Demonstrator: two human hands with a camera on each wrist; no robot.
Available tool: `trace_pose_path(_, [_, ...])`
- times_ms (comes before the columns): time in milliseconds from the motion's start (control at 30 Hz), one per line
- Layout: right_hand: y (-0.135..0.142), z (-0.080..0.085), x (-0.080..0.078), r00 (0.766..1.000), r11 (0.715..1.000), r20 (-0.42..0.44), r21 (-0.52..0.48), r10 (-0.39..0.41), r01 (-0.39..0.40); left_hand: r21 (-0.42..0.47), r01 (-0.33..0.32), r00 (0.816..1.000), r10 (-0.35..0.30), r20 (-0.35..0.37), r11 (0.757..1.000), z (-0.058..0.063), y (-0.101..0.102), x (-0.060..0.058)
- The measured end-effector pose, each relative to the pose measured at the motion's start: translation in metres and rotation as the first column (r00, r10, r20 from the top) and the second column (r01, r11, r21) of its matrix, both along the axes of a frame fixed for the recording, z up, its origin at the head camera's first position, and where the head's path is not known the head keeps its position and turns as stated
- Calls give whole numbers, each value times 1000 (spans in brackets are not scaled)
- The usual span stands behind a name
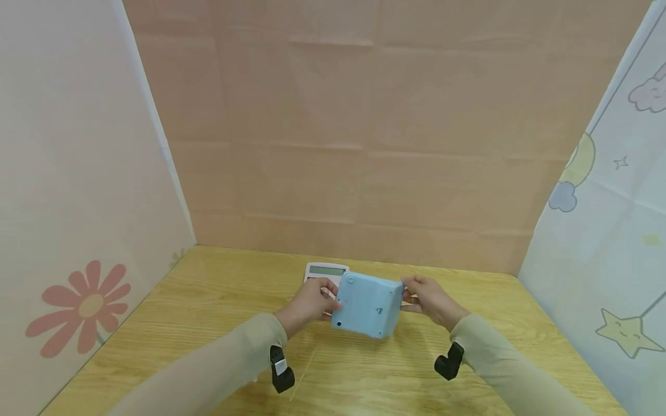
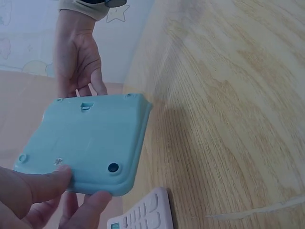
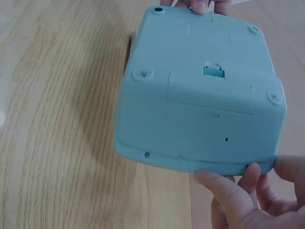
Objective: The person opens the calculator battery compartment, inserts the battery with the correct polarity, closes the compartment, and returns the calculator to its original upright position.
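A light-blue calculator (image 1: 366,305) is held up over the table, its underside turned toward the head view. My left hand (image 1: 311,301) grips its left edge, with the thumb on the back and fingers on the far side. At the thicker right end, my right hand (image 1: 430,299) pinches the edge. The right wrist view shows the battery cover (image 3: 212,93), with a latch notch, plus small feet and screw holes; the key side is hidden. Behind the left hand, a pale pink-white calculator (image 1: 326,269) lies on the table, partly covered by that hand and the blue calculator.
The wood-grain table (image 1: 234,289) runs back to a plain peach backdrop (image 1: 359,144). A cloth with a flower print (image 1: 91,306) hangs at the left, and one with stars and clouds (image 1: 629,332) at the right. A pale strip mark (image 1: 302,374) shows on the tabletop near the left wrist.
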State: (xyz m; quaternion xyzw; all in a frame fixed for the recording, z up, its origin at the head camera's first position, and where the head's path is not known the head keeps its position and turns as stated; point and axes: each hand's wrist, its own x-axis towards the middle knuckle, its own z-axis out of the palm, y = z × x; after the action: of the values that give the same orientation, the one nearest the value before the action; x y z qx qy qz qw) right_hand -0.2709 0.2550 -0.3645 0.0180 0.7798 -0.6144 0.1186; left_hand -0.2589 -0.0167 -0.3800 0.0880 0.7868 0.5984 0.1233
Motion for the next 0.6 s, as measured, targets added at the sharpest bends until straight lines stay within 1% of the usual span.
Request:
trace_pose_path(67, [0, 2, 0, 1000, 1000, -15, -17, -9, 8, 5, 6, 999, -5, -36, 1000, 1, 1, 1])
trace_pose_path(167, [1, 6, 1, 999, 999, -35, -31, -23, 22, -22, 8, 993, -11, -116, 1000, 1, 1, 2])
trace_pose_path(233, [2, 8, 2, 998, 999, -46, -30, -39, 38, -51, 6, 983, -15, -183, 999, 0, 2, 3])
trace_pose_path(333, [2, 10, 2, 996, 998, -59, -11, -60, 59, -91, -11, 961, -14, -275, 996, -1, 3, 4])
trace_pose_path(467, [0, 11, 2, 995, 997, -58, -26, -80, 79, -152, -36, 917, -28, -399, 988, -5, 5, 3])
trace_pose_path(600, [-2, 10, 3, 995, 992, -33, -85, -90, 87, -228, -61, 857, -66, -510, 972, -10, 6, 2])
